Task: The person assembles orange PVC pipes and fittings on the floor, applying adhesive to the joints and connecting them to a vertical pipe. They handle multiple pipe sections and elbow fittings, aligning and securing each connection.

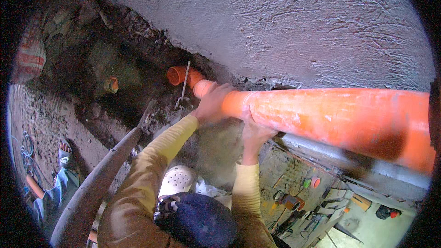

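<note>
A long orange drain pipe runs along the foot of the rough wall, from the right edge toward the middle. Its narrower left end joins an orange elbow fitting, whose open mouth faces left over the dug-out ground. Just behind the elbow, my left hand is wrapped over the pipe, slightly blurred. My right hand grips the same pipe from below, near the collar; some of its fingers are hidden behind the pipe. A thin metal rod stands upright beside the elbow.
A thick dark pipe slants past my left arm. Another pipe end shows in the pit. My white clog is below. Pipe fittings and tools lie at lower right. Another person's leg is at far left, near coiled hose.
</note>
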Tool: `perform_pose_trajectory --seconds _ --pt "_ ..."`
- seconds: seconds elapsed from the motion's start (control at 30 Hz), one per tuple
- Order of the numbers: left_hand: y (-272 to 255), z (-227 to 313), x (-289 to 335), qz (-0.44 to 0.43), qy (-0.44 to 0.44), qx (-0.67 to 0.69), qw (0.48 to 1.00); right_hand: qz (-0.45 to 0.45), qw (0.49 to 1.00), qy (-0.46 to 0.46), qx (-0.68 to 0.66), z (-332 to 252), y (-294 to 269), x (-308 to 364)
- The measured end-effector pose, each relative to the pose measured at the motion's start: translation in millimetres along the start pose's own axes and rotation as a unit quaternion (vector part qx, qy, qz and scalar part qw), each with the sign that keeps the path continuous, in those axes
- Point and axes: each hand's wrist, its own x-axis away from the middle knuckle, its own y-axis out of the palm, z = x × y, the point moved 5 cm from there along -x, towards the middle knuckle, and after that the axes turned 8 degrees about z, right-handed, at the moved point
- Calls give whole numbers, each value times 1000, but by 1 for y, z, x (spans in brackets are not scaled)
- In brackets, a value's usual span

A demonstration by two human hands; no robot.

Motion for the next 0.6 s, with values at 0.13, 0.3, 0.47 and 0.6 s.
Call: perform_pose_trajectory --seconds 0.13,0.3,0.47,0.6 --pt "0 -1 8 11 31 -59 998 -27 998 -49 -8 4 0 -3" --pt "11 -13 2 -9 -102 -52 993 13 996 -82 37 9 -3 -3" --pt "30 -26 14 44 -35 87 995 29 999 -25 -2 6 -12 6" --pt "40 -56 6 21 -101 217 971 18 990 54 -126 17 -7 17"
